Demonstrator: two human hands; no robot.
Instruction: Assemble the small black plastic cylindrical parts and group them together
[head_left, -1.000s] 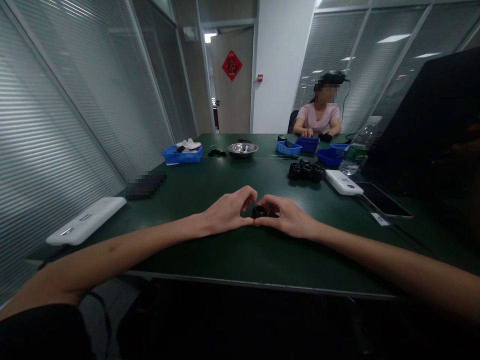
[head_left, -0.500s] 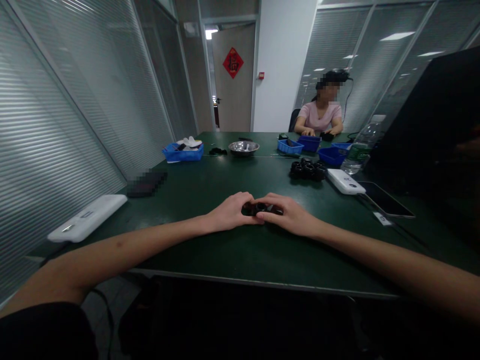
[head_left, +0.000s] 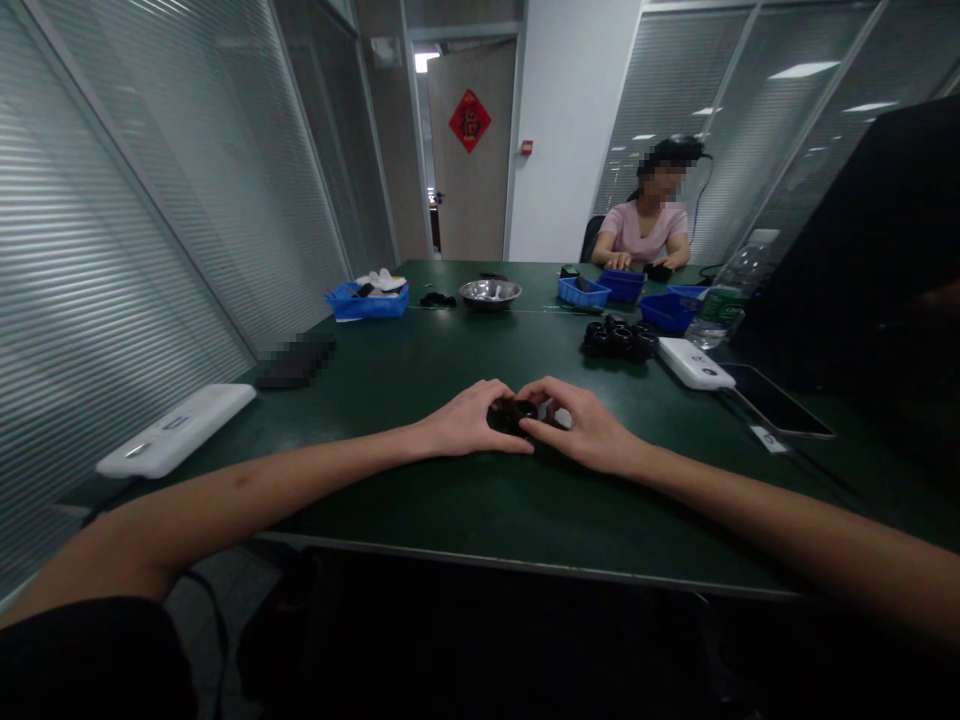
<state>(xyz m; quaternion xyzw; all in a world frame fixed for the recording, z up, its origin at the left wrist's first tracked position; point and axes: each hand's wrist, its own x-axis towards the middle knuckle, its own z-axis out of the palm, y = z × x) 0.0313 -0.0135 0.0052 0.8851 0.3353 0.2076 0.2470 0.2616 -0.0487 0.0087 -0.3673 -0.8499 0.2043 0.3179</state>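
Note:
A small black round part (head_left: 527, 409) with a ring-like rim is between my two hands, low over the green table (head_left: 420, 505). My right hand (head_left: 581, 425) closes on it, with the thumb in front and fingers behind. My left hand (head_left: 472, 418) curves around its left side, the thumb stretched out and apart from the fingers; whether its fingertips touch the part is hard to see. A small pale patch shows within the curl of my right hand. Beyond that hand lies a cluster of similar black round parts (head_left: 619, 340).
Farther back are a metal bowl (head_left: 490, 292), a blue tray (head_left: 367, 303) and several blue bins (head_left: 667, 312). To the right stand a water bottle (head_left: 724, 300), white power bank (head_left: 696, 363) and phone (head_left: 780, 400). Another white device (head_left: 176, 430) lies left. A person (head_left: 645, 230) sits opposite.
My left thumb has come away from the black part, and a gap now shows between the hands' thumbs. The part has turned slightly in my right fingers. The view has shifted a little.

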